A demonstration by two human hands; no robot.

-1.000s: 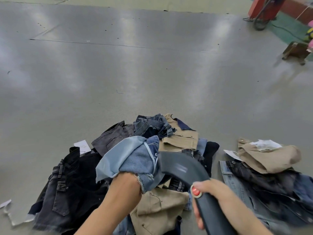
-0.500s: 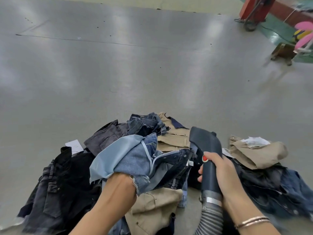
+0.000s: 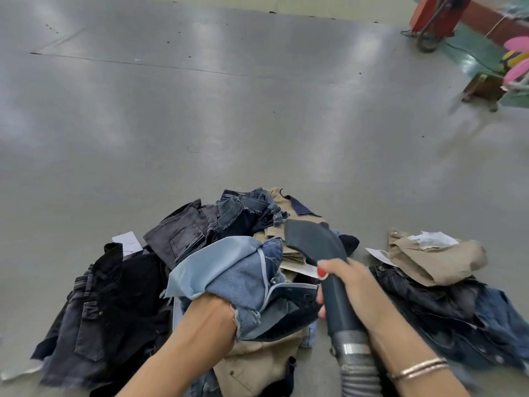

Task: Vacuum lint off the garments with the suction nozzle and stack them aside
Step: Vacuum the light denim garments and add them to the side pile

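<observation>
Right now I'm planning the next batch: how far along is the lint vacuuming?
Done, apparently: a small stack to the right. In hand: left hand inside light blue denim, right hand gripping the suction nozzle. Left: the larger heap.

- A garment workshop or factory floor is suggested by a wide grey work surface.
- Heaped denim and khaki garments are seen.
- A red machine base is glimpsed.
</observation>
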